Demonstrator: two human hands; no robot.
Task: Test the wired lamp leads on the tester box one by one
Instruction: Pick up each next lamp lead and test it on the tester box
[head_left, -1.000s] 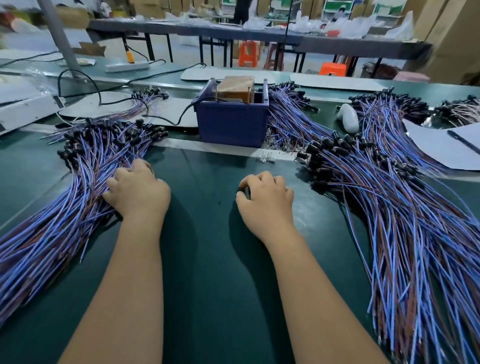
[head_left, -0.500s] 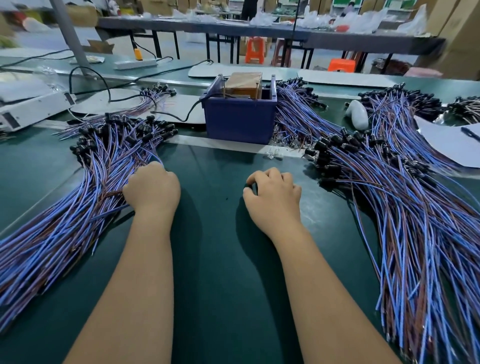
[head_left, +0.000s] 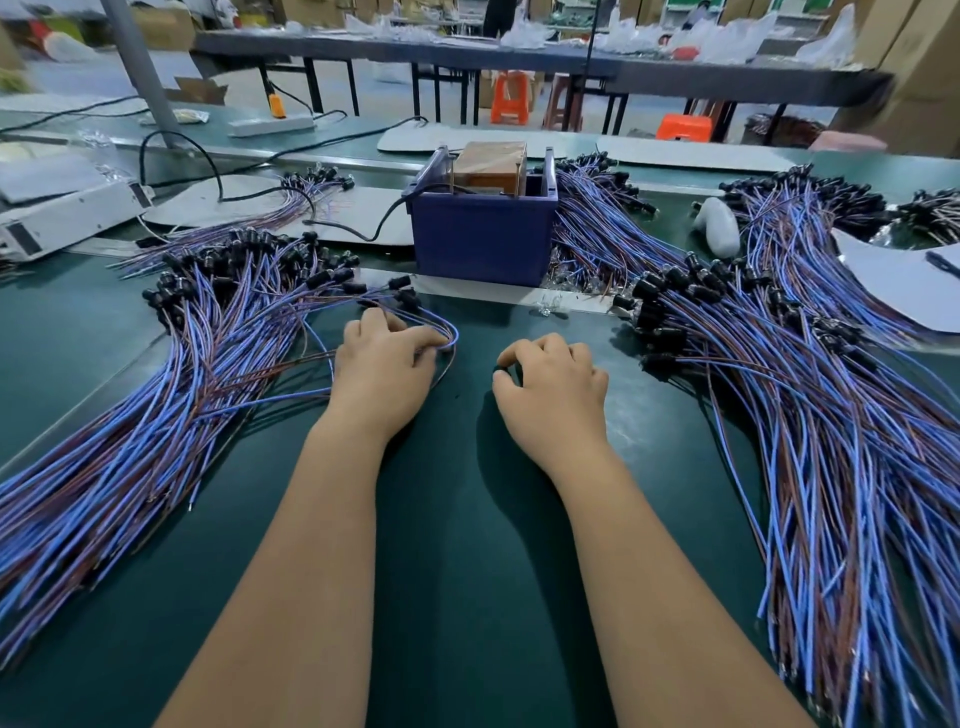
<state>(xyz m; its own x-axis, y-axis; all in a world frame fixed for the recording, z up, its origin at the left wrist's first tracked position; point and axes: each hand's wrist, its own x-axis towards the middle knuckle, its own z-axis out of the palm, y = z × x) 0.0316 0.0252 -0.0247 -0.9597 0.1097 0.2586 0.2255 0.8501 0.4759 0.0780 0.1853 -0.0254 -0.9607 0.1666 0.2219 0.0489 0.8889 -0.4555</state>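
Note:
The blue tester box (head_left: 480, 239) with a brown block on top stands at the middle of the green bench. A large pile of blue-and-brown wired lamp leads (head_left: 171, 374) with black sockets lies on the left, another pile (head_left: 810, 395) on the right. My left hand (head_left: 384, 358) pinches a few leads (head_left: 444, 332) pulled out of the left pile, bent into a loop at its fingertips. My right hand (head_left: 553, 384) rests on the bench with curled fingers around a small black socket (head_left: 506, 371).
A black cable (head_left: 358, 236) runs from the tester box to the left. A white device (head_left: 62, 213) sits at far left, a white handheld object (head_left: 719, 226) and paper with a pen (head_left: 904, 283) at right. Small clear bulbs (head_left: 553, 306) lie before the box.
My left hand has moved right, out of the left pile, dragging a few leads toward the middle. My right hand has stayed in place.

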